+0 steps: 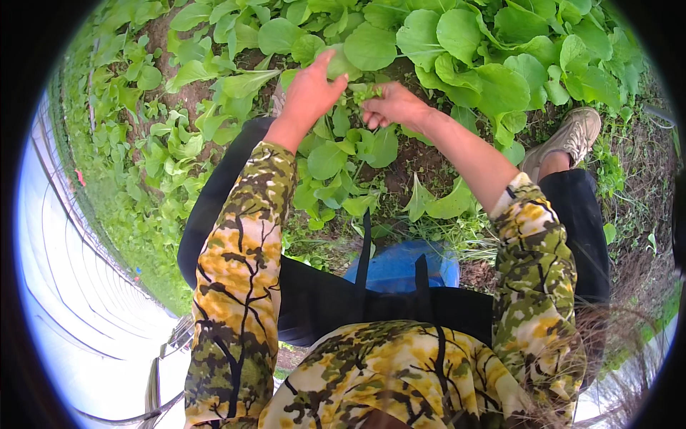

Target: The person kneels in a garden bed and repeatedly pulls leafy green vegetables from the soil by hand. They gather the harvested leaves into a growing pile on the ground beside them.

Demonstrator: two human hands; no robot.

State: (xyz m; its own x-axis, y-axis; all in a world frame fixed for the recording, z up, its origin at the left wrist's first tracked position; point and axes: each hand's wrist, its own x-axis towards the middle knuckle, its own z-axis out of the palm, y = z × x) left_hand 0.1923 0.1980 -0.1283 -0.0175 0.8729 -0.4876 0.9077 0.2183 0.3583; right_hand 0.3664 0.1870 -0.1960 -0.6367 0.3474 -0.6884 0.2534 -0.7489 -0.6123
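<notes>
Among broad-leaved green plants, my left hand is at a pale green leaf, with the thumb and fingers on its near edge. Just to the right, my right hand has its fingers curled around a small bunch of little green leaves. The two hands are close together but apart. Below them grow more rounded leaves over brown soil. Stems under the left hand are hidden by foliage.
Leafy plants spread ahead and to the left. A canvas shoe stands on soil at right. A blue plastic object lies between my legs. Curved greenhouse ribs show at far left.
</notes>
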